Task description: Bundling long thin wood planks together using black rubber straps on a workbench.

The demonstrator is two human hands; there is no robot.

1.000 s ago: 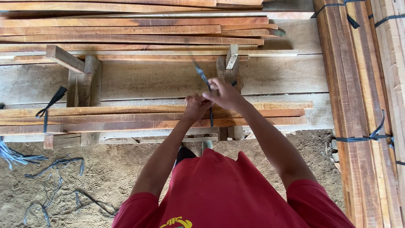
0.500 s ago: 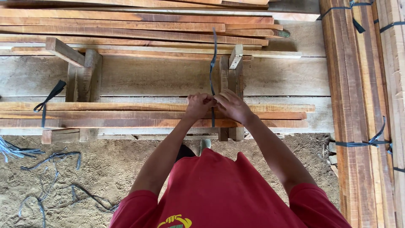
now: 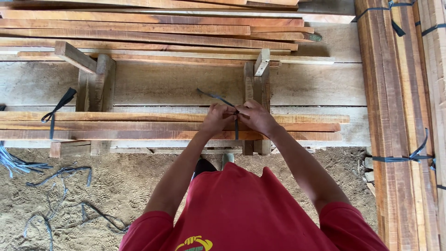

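Sandy yard, stacked planks: left hand (image 3: 218, 116) and right hand (image 3: 253, 116) pinch dark strap (image 3: 236, 128) over slat bundle (image 3: 139, 125); best cinched tight, flat.

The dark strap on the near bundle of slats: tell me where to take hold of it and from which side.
Grip the dark strap by its free tail, which sticks out up and to the left of the knot, lifted off the wood. Come from the far left side, since both hands, left hand and right hand, crowd the knot. The part wrapped around the bundle of slats lies flat and tight, a poor hold.
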